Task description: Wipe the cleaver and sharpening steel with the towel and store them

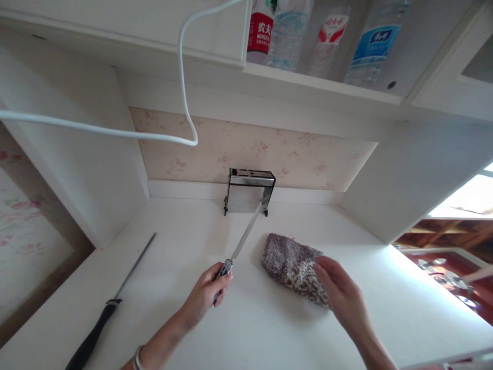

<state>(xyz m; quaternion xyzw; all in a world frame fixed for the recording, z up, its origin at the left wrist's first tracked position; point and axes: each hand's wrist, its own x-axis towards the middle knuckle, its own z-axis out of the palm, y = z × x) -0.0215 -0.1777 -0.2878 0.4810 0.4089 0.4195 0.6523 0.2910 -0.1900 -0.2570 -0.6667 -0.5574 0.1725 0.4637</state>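
My left hand [206, 295] is closed round the handle of a long thin knife [246, 230]. Its blade points up and away, with the tip near the top of a steel knife block [246, 192] that stands against the back wall. My right hand [339, 293] rests on the near end of a mottled grey-brown cloth [290, 264] lying on the white counter [246, 329]. Its fingers curl over the cloth's edge.
A honing steel with a black handle [115, 298] lies on the counter at the left. A white cable [183, 92] hangs across the upper left. Several water bottles [292, 31] stand on the shelf above. White cabinet walls close in on both sides.
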